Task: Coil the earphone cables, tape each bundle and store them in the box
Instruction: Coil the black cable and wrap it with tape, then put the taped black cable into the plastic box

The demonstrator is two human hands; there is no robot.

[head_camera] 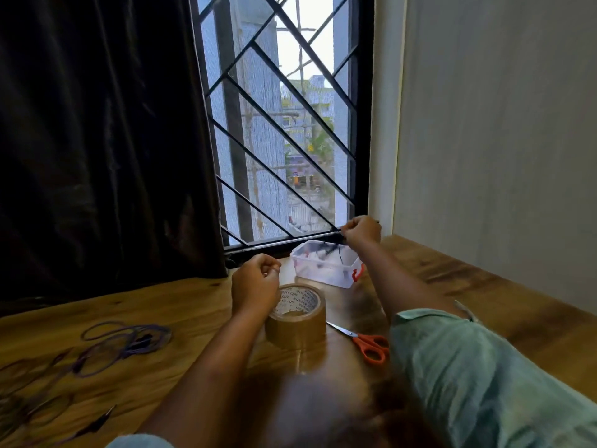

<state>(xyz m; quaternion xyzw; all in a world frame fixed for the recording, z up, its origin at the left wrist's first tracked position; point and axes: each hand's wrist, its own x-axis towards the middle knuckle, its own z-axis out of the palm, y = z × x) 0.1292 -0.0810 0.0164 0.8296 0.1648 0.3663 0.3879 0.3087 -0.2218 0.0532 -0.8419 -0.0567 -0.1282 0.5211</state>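
A clear plastic box (336, 279) with an orange latch stands at the far edge of the wooden table (168, 305), below the window. My right hand (361, 232) is raised over the box and pinches a black earphone bundle (326, 248) that dangles into it. My left hand (255, 286) hovers with curled fingers just above and left of a roll of brown tape (297, 318); whether it holds anything is unclear. Several loose purple earphone cables (122, 344) lie on the table at the left.
Orange-handled scissors (365, 342) lie right of the tape roll. A dark curtain (97, 140) hangs at the back left and a barred window (284, 124) stands behind the box. A pale wall (500, 140) borders the table on the right.
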